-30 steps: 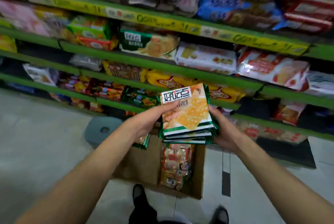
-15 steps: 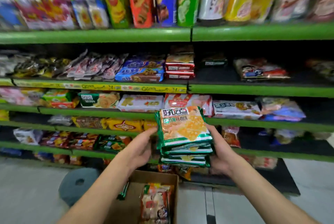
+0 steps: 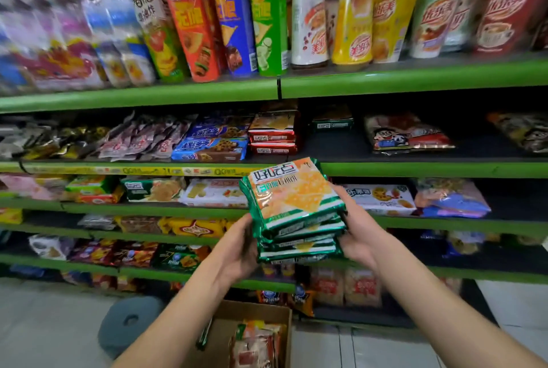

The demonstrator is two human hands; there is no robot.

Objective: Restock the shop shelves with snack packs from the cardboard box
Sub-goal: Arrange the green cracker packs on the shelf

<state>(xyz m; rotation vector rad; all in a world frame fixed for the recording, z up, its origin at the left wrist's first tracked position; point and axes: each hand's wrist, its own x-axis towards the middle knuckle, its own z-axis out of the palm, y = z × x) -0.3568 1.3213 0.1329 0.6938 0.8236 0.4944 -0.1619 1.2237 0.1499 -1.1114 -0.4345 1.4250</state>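
I am watching the left hand [image 3: 237, 252] and right hand [image 3: 357, 237] clamping a stack of cracker packs [image 3: 296, 213] from both sides before the shelves [image 3: 415, 169]; light, slippery film, brittle contents, I judge; side grips suiting best.

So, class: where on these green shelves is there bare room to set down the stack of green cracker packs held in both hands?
Bare dark shelf lies between the red cracker packs and the cartoon-printed red bag, in front of one green pack. The chip-tube shelf above is crowded.
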